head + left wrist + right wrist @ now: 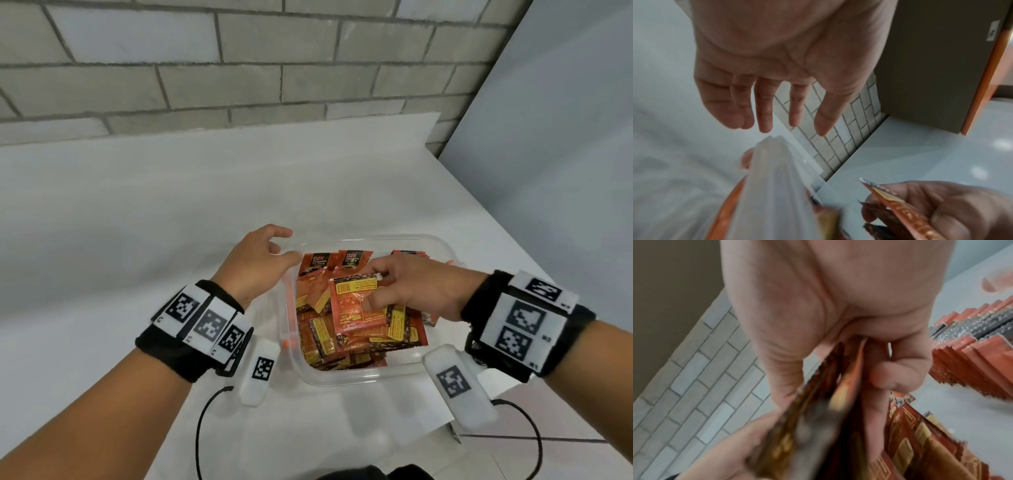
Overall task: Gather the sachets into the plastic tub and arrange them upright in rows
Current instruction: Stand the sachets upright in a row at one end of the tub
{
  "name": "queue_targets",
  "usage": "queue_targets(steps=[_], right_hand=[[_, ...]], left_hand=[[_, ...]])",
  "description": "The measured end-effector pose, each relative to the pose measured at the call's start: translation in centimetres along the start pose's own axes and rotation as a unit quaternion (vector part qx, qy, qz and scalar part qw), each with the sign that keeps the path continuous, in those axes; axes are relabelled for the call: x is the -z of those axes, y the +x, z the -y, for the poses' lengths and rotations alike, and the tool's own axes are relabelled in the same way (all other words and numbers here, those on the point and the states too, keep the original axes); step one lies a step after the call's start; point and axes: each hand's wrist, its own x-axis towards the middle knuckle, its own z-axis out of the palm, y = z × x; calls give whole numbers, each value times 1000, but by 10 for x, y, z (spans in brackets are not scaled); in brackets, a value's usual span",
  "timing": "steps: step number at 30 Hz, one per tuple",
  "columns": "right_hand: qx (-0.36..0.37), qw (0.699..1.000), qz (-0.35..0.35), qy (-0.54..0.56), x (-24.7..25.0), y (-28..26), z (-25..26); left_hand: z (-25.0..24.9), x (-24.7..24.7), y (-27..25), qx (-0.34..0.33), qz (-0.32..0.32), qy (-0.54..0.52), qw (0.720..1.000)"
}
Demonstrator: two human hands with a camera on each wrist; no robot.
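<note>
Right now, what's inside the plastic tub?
The tub holds many orange sachets, mostly lying jumbled, a few upright at the far wall. The right hand grips a few and covers those beneath; the tub's bottom is hidden.

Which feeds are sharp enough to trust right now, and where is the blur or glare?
Head view: sharp and evenly lit, edges bowed by the wide lens; the clear tub rim is faint. Left wrist view: left hand fairly clear, tub wall smeared at the bottom, glare spots on the floor. Right wrist view: the sachets held by the right hand are motion-blurred.
</note>
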Motion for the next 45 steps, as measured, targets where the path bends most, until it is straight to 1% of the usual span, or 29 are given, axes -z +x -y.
queue_targets(steps=[3, 5, 7, 9, 10, 12, 14, 17, 19, 20, 22, 25, 29, 32, 34, 37, 38, 39, 40, 41, 43, 45], right_hand=[[31, 997, 32, 58, 5, -7, -2], [59, 994, 34, 84, 6, -10, -5], [84, 988, 17, 126, 12, -14, -10], [109, 979, -7, 170, 21, -22, -13], [123, 974, -25, 189, 27, -27, -15], [155, 960, -70, 221, 40, -35, -18], [185, 942, -124, 253, 53, -41, -21], [213, 914, -187, 290, 62, -43, -26], [223, 901, -213, 306, 61, -41, -29], [227, 894, -223, 314, 59, -40, -32], [228, 881, -242, 336, 56, -38, -37], [221, 867, -254, 368, 52, -35, -46], [207, 864, -266, 374, 48, -31, -57], [208, 866, -272, 364, 47, -29, -62], [209, 878, -285, 323, 48, -28, -62], [191, 902, -345, 177, 53, -23, -61], [177, 905, -364, 133, 55, -20, -62], [167, 905, -375, 115, 56, -18, -62], [160, 904, -378, 123, 58, -16, -62], [156, 903, -371, 153, 58, -15, -62], [152, 898, -342, 231, 57, -11, -64], [154, 896, -314, 274, 54, -9, -65]], left_hand=[[-12, -2, -7, -31, -19, -7, 999], [-21, -5, -13, -51, -15, -5, 999], [-30, -9, -19, -59, 4, -38, 998], [-41, -14, -25, -48, 41, -111, 992], [-47, -17, -27, -33, 69, -161, 984], [-56, -26, -26, -4, 145, -264, 954], [-66, -39, -22, 0, 217, -333, 918], [-79, -68, -15, -16, 322, -358, 876], [-86, -88, -11, -13, 368, -387, 845], [-88, -97, -10, -9, 382, -411, 828], [-92, -112, -9, 5, 385, -462, 799], [-92, -129, -8, 20, 379, -517, 768], [-89, -141, -9, 27, 412, -544, 731], [-91, -146, -7, 44, 408, -549, 728], [-92, -148, -4, 50, 396, -556, 729], [-91, -146, 5, 42, 389, -570, 722], [-91, -145, 9, 39, 391, -569, 722], [-90, -142, 12, 36, 394, -564, 725], [-89, -140, 15, 34, 398, -558, 727], [-88, -138, 18, 37, 401, -554, 728], [-86, -135, 20, 43, 399, -552, 731], [-85, -134, 21, 47, 387, -553, 736]])
